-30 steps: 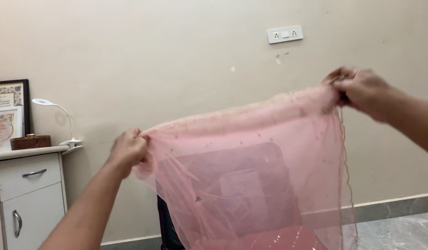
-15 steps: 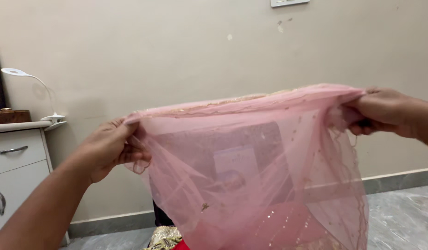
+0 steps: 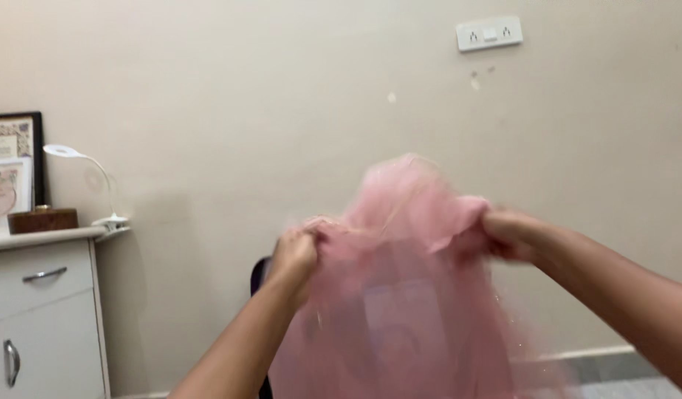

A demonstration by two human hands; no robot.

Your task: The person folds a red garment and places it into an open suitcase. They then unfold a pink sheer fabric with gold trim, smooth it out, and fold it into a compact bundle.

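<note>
A sheer pink net cloth (image 3: 407,295) with small sequins hangs in front of me, held up in the air. My left hand (image 3: 295,255) grips its top edge on the left. My right hand (image 3: 509,233) grips the top edge on the right. The two hands are close together, and the slack cloth between them bunches up into a hump. The rest of the cloth drapes down out of the view. The picture is blurred by motion.
A beige wall with a white socket plate (image 3: 489,34) fills the background. At the left stands a white cabinet (image 3: 38,318) carrying a small white lamp (image 3: 90,185), a brown box (image 3: 42,219) and a framed picture (image 3: 12,162). A dark object shows behind the cloth.
My hands have come toward each other, so the cloth that was stretched wide now bunches up between them. The view has tilted up a little.
</note>
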